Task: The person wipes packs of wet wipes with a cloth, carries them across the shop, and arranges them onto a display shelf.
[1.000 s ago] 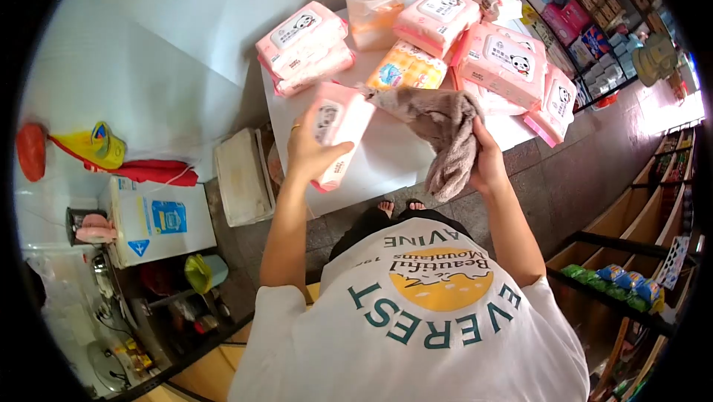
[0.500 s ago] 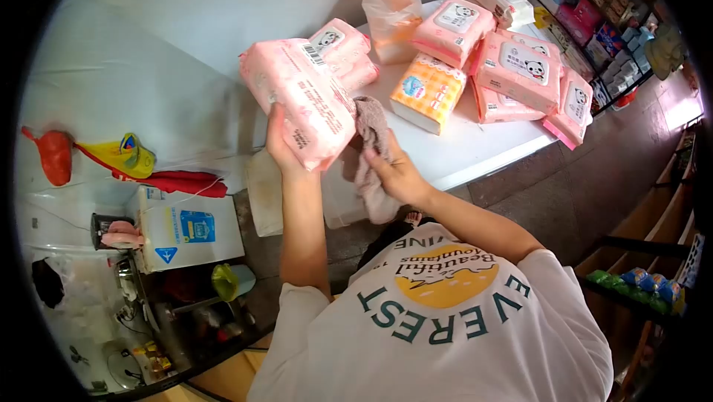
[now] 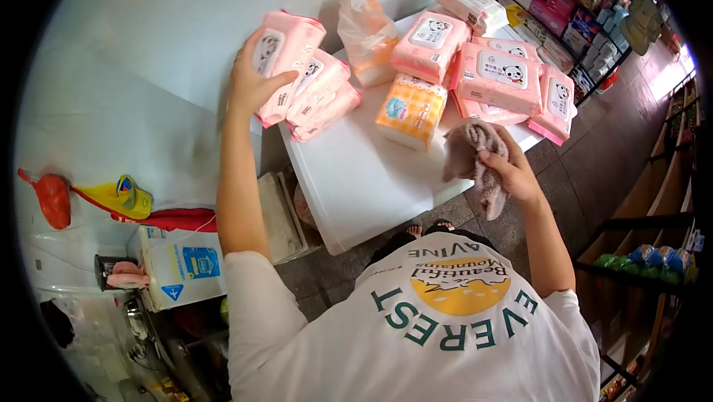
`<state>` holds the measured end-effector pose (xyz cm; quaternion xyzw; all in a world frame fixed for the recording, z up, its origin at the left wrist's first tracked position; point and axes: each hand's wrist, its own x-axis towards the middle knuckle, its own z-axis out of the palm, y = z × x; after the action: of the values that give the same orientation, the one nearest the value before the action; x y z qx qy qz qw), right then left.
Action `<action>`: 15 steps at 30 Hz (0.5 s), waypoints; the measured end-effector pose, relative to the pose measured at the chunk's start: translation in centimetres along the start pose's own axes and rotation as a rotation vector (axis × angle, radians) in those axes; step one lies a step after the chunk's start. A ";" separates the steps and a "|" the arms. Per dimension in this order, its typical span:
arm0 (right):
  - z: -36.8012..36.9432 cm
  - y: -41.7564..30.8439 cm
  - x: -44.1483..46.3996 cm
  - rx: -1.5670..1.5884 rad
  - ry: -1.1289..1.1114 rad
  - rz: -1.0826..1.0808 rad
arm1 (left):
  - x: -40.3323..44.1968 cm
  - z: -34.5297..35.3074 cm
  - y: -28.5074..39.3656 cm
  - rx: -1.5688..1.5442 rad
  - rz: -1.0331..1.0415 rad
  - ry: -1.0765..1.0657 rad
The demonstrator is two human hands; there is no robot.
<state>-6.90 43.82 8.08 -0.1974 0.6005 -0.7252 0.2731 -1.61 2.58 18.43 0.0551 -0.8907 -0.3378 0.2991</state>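
My left hand [image 3: 255, 79] grips a pink pack of wet wipes [image 3: 295, 39] at the table's far left corner, its panda label turned partly toward my palm. More pink wipes packs [image 3: 324, 108] lie stacked beside and below it; whether the held pack rests on them I cannot tell. Over the table's right front edge, my right hand [image 3: 514, 172] has its fingers closed around a bunched greyish-brown cloth [image 3: 475, 142]. Just behind the cloth is a pile of pink panda wipes packs [image 3: 499, 79].
An orange checked tissue pack [image 3: 412, 112] stands mid-table, with a translucent plastic bag [image 3: 365, 34] behind it. A paler wipes pack [image 3: 472, 5] lies at the back. The white table [image 3: 349, 194] meets a wall; stocked shelves [image 3: 587, 23] line the right.
My left hand has carried the wipes pack up and left to the stack, turning its label side into view. My right hand has swung right with the cloth, away from the pack.
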 end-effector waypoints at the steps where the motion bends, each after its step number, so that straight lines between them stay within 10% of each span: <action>1: -0.2 -0.5 -0.5 0.029 0.025 -0.018 | 0.5 0.6 0.2 0.220 -0.027 -0.081; 8: -3.2 -1.0 -4.4 0.077 0.319 -0.113 | 2.9 4.0 -1.3 0.504 -0.136 -0.452; 15: -4.7 -0.9 -7.3 0.135 0.491 -0.127 | 2.0 17.0 8.8 0.187 0.232 -0.170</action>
<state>-4.31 52.08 8.37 -0.0340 0.5853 -0.8055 0.0856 -11.98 18.37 14.94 -0.0492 -0.9408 -0.2204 0.2530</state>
